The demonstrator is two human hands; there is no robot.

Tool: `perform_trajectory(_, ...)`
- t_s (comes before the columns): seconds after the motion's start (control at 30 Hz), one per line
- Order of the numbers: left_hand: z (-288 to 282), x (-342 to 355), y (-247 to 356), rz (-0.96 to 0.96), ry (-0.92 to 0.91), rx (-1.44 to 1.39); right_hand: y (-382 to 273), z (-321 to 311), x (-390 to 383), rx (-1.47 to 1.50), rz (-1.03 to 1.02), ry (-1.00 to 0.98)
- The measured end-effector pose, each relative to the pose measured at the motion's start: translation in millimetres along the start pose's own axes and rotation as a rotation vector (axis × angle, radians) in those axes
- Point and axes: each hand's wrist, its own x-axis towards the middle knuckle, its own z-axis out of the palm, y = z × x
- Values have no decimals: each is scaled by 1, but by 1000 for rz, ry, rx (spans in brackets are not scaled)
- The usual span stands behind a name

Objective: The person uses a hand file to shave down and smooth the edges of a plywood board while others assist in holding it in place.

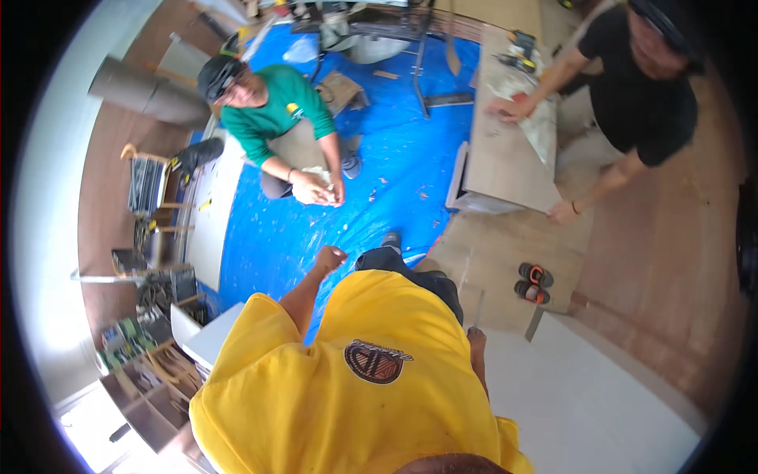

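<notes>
My left hand hangs in front of my yellow shirt, over the blue tarp. Its fingers are curled in, and whatever they might hold does not show. Low at my right side, my right hand is closed around a thin, pale, pointed rod that sticks up past the fingers. Its exact kind is too small to make out. Beside that hand lies a broad white panel.
A person in green squats on the tarp, hands together on something whitish. Another, in black, leans over a wooden workbench bearing a yellow-black power tool. Sandals sit on the floor; a compartment box stands at left.
</notes>
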Motion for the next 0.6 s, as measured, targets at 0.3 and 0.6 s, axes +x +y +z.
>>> perform_trajectory(0.3,14,-59,-74,-190,142,96,-65,3,39,-50,-337,-37)
perform_trajectory(0.6,39,-53,-48,-202,302,-432,-5,-20,109,104,-233,-187)
